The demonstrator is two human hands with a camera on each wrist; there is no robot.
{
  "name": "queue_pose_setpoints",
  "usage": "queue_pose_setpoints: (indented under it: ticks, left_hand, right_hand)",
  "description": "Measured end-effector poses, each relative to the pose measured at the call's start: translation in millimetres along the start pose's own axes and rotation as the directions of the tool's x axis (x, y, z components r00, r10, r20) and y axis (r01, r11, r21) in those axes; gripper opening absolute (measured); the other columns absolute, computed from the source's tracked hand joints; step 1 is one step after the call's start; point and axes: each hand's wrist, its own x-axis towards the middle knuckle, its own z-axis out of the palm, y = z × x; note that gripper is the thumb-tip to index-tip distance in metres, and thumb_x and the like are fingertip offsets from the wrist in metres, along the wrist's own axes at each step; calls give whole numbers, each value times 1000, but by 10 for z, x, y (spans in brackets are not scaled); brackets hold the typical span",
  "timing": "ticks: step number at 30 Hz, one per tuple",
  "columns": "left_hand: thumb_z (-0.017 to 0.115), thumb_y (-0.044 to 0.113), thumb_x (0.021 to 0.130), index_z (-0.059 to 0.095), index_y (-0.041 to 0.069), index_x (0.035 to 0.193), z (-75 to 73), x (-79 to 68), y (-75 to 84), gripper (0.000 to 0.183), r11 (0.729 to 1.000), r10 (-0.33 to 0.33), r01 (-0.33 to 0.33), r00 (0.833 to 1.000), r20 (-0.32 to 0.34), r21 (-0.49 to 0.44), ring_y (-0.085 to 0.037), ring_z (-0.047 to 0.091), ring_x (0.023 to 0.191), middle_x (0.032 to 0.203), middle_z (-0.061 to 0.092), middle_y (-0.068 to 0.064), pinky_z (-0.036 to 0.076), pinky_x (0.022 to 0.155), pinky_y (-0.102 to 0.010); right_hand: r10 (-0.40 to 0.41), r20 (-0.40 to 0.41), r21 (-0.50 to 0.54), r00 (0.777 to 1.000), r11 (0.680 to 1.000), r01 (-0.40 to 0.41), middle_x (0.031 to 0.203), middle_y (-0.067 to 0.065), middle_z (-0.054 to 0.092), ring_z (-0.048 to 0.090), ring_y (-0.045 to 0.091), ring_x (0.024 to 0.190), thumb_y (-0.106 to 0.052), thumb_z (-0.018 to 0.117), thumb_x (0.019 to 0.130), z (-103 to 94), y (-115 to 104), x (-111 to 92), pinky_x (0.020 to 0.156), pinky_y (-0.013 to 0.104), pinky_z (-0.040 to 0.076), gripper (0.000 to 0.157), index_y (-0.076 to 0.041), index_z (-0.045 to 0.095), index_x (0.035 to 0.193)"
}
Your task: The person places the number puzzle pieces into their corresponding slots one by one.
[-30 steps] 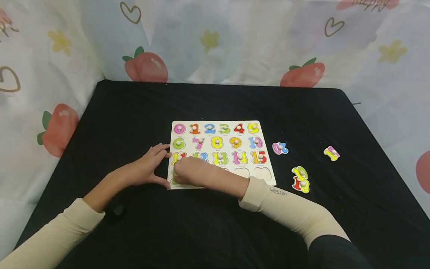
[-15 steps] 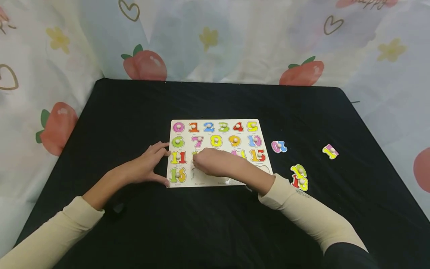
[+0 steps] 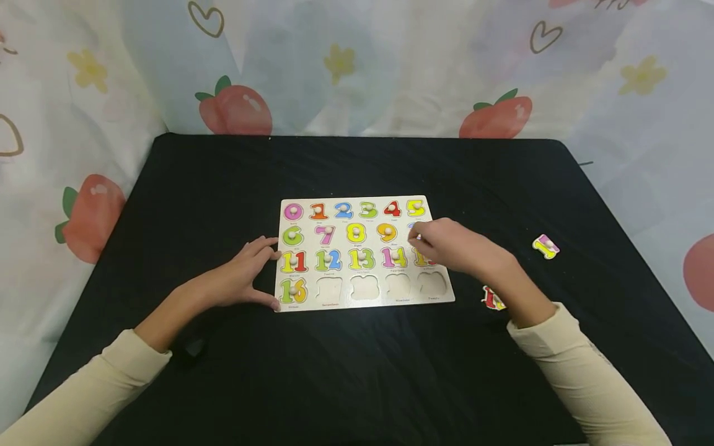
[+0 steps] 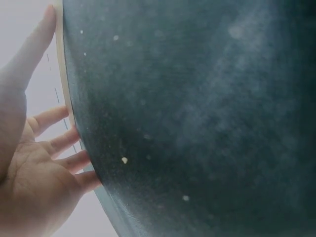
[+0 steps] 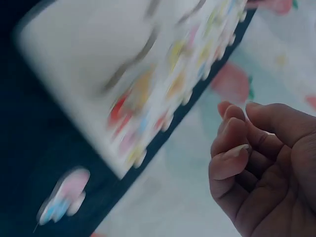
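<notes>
A white wooden number puzzle board (image 3: 346, 303) lies on the black cloth, with knobbed number pieces in its upper rows. The sixteen piece (image 3: 293, 290) sits at the left of the bottom row, beside several empty recesses (image 3: 365, 287). My left hand (image 3: 240, 275) touches the board's left edge with thumb and fingertips spread. Over the board's right side, my right hand (image 3: 457, 244) hovers with loosely bent fingers. Nothing shows between its thumb and fingertips in the right wrist view. It hides part of the ten and fifteen pieces.
A pink-and-blue number piece (image 5: 64, 195) lies beside the board in the right wrist view, hidden in the head view. A red-and-yellow piece (image 3: 493, 298) lies partly behind my right forearm. Farther right is a pink-and-yellow piece (image 3: 545, 246). A patterned curtain (image 3: 390, 74) hangs behind the table.
My right hand has moved from the board's left side, by the sixteen piece, to its right side, uncovering the sixteen and twelve pieces. My left hand has stayed at the edge.
</notes>
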Motion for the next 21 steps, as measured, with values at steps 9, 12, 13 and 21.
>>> queue_pose_setpoints:
  ticks: [9, 12, 13, 21]
  left_hand:
    - [84, 47, 63, 42, 0, 129, 6, -6, 6, 92, 1000, -7, 7, 1000, 0, -2, -40, 11, 137, 149, 19, -20, 23, 105, -56]
    - [85, 45, 63, 42, 0, 129, 11, -13, 8, 91, 1000, -13, 13, 1000, 7, -6, -40, 11, 137, 149, 19, -21, 25, 104, -56]
    - [85, 45, 63, 42, 0, 129, 12, -15, 10, 91, 1000, -15, 15, 1000, 9, -6, -40, 11, 136, 149, 19, -21, 26, 104, -56]
    - [85, 45, 63, 42, -1, 129, -7, 6, 20, 91, 1000, -19, 19, 1000, 7, 2, -40, 11, 136, 148, 19, -21, 24, 105, -56]
  right_hand:
    - [105, -67, -58, 992, 992, -109, 87, 5, 62, 53, 18, 72, -9, 59, 92, -261, 612, -485, 65, 36, 48, 18, 2, 62, 106]
    - [113, -63, -75, 992, 990, -118, 86, 5, 60, 53, 18, 74, -7, 61, 90, -259, 749, -604, 67, 38, 48, 17, 3, 62, 104]
    - [119, -56, -75, 991, 990, -123, 85, 4, 58, 52, 18, 74, -7, 62, 89, -252, 785, -637, 67, 38, 48, 18, 3, 62, 104]
    - [126, 103, 28, 987, 991, -130, 76, -3, 56, 50, 13, 67, -7, 66, 85, -156, 957, -792, 60, 33, 44, 19, 3, 61, 101]
